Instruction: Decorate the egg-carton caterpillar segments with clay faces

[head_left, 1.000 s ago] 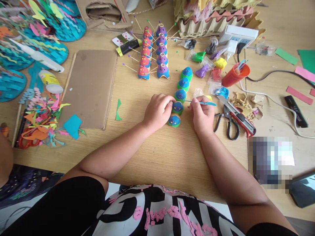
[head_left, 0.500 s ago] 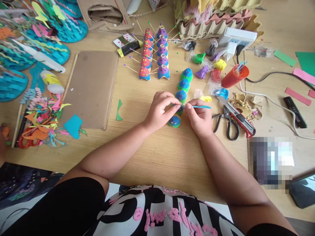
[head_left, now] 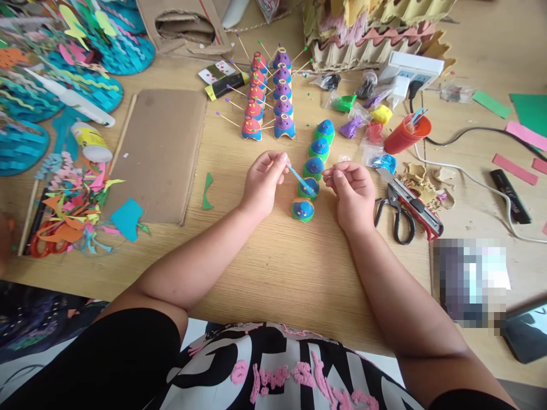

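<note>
My left hand (head_left: 264, 181) pinches one end of a thin blue modelling tool (head_left: 301, 179), whose other end slants down over a blue-and-green clay-covered egg-carton cup (head_left: 306, 192). My right hand (head_left: 354, 192) hovers just right of the same row, thumb and fingertips pressed together; whatever they hold is too small to make out. The nearest cup (head_left: 303, 210) has small eyes on its blue top. Farther up the row sit a smiling cup (head_left: 314, 167) and others like it.
Red figures (head_left: 252, 127) and purple figures (head_left: 284, 125) with stick arms stand behind. Right of my right hand lie scissors (head_left: 395, 213), a utility knife (head_left: 412, 205) and an orange cup (head_left: 407, 134). A cardboard sheet (head_left: 158, 154) and paper scraps (head_left: 68, 210) lie left.
The blue tool has passed from my right hand to my left. My hands have drawn apart, the left moving left and the right slightly right, uncovering the fourth cup.
</note>
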`<state>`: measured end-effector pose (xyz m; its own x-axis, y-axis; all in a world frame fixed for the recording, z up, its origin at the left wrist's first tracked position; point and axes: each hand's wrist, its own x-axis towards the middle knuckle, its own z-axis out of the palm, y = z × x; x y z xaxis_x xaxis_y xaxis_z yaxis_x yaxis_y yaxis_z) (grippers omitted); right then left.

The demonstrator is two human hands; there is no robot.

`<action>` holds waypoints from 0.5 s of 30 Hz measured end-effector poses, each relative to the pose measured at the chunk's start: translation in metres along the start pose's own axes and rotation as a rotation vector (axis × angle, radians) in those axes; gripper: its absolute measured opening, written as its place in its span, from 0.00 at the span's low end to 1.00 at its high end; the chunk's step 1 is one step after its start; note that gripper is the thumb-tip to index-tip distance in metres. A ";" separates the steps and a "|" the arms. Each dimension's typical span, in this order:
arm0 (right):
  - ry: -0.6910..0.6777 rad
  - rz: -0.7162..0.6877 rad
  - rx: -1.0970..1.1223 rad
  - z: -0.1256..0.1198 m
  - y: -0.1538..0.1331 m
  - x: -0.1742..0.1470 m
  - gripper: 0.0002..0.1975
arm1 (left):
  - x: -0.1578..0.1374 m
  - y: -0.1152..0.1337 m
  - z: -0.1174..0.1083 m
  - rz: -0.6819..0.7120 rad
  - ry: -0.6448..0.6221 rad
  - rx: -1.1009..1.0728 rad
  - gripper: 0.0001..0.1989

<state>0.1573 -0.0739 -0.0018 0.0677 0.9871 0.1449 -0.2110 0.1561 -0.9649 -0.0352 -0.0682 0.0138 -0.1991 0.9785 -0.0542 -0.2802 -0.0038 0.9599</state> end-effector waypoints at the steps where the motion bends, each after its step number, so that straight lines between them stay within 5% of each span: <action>1: -0.003 -0.002 0.002 0.000 0.000 0.000 0.23 | 0.001 0.002 0.000 -0.028 0.005 -0.037 0.20; 8: -0.009 0.008 0.038 0.000 -0.001 0.001 0.23 | 0.009 0.010 0.000 -0.165 0.039 -0.208 0.23; 15: 0.016 -0.048 -0.028 0.000 0.000 0.001 0.20 | 0.007 -0.002 -0.006 0.036 -0.110 0.027 0.24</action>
<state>0.1569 -0.0732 -0.0019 0.0923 0.9778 0.1881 -0.1794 0.2022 -0.9628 -0.0411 -0.0621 0.0096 -0.1039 0.9945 0.0091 -0.2489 -0.0348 0.9679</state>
